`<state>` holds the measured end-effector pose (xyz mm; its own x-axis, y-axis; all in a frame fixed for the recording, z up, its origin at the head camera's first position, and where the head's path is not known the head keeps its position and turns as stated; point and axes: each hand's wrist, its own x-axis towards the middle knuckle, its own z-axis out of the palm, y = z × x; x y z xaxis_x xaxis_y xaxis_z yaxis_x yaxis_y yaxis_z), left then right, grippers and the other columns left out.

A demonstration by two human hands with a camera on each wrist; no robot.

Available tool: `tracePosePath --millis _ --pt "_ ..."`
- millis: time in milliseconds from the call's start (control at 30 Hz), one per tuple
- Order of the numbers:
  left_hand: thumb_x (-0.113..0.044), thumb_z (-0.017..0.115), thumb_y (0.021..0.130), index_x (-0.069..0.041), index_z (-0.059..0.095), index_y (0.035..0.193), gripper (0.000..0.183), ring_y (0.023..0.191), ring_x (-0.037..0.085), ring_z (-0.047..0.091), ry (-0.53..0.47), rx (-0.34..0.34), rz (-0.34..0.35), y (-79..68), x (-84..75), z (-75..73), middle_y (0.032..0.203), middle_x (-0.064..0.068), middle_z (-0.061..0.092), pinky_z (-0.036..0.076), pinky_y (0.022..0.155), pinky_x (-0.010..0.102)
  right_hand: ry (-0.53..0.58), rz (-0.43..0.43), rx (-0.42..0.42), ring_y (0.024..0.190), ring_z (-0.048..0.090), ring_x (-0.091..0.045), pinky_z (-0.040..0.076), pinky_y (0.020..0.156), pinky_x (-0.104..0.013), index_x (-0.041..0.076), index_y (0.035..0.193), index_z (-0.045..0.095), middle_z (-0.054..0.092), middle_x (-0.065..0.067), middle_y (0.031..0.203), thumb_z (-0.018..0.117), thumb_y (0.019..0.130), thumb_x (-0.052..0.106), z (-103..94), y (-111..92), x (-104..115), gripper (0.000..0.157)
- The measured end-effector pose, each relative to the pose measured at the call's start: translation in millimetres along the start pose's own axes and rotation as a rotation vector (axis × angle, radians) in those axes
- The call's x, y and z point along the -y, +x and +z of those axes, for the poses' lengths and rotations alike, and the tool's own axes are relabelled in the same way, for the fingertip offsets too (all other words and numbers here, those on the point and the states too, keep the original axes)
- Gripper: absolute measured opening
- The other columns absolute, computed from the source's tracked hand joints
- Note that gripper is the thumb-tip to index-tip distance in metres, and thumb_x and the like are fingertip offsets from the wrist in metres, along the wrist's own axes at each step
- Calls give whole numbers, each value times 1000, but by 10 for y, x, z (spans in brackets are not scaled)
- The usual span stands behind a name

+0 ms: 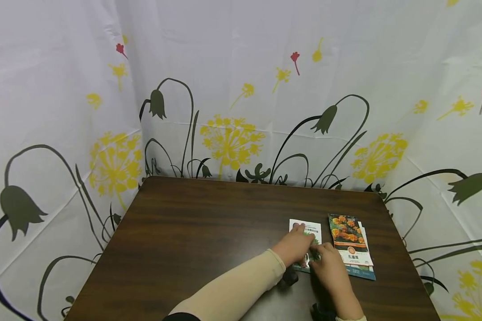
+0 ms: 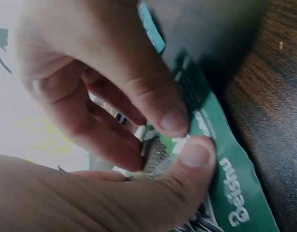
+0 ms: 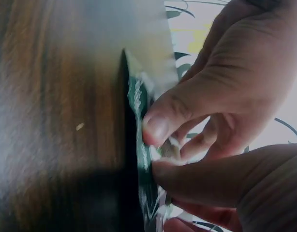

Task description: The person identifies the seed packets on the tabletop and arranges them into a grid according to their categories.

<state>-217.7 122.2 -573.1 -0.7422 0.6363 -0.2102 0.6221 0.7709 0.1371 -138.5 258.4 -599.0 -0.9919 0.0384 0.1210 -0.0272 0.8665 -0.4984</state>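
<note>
- Seed packet [image 1: 315, 230] on the right half of the table [image 1: 193, 232], its white top showing past the fingers, its green lower border toward the person; I can't tell if that border is lifted.
- Left hand [image 1: 295, 246]: fingers bent, thumb and fingertips nearly closed, pinching the packet.
- Right hand [image 1: 330, 266] pinches it too, just beside the other; the thumb tips almost meet, I'd guess for fine control over one small spot.
- Marigold packet [image 1: 350, 238] overlaps a teal packet [image 1: 363, 273] just to the right, probably put there to be near yet not under the fingers.
- That pile, then the table's right edge, leaves the right side tight; brown wood stretches far leftward, the easier way to move. The back edge, by the curtain [image 1: 233, 67], stands well apart.
</note>
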Motion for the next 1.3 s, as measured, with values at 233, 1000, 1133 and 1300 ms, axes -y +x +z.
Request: tracePosePath --millis 233,1000,1133,1300 --pt "-32 102 74 -28 64 148 83 163 33 38 -1 37 -66 -33 -19 -20 172 14 44 57 109 32 -80 -35 63 95 59 -31 52 85 -53 1 114 79 65 -11 107 92 82 4 66 16 93 34" --pt "-45 107 60 -23 71 119 72 123 24 56 -82 -132 -15 -106 504 93 127 7 63 58 89 30 36 -151 128 90 60 -13 56 84 -42 6 112 81 67 -1 99 94 79 -2 320 303 154 37" --pt "-42 108 60 -20 71 131 83 115 24 54 -59 -127 -55 -168 569 -1 123 8 62 57 87 30 80 -161 128 85 55 -11 53 81 -37 7 112 82 66 0 97 93 80 -3 386 396 203 35" --pt "-40 107 60 -19 65 147 99 116 25 51 -70 -122 -87 -161 661 -19 131 12 61 57 89 31 115 -172 137 85 54 -11 51 80 -36 9 109 82 65 0 95 94 79 0 421 511 258 33"
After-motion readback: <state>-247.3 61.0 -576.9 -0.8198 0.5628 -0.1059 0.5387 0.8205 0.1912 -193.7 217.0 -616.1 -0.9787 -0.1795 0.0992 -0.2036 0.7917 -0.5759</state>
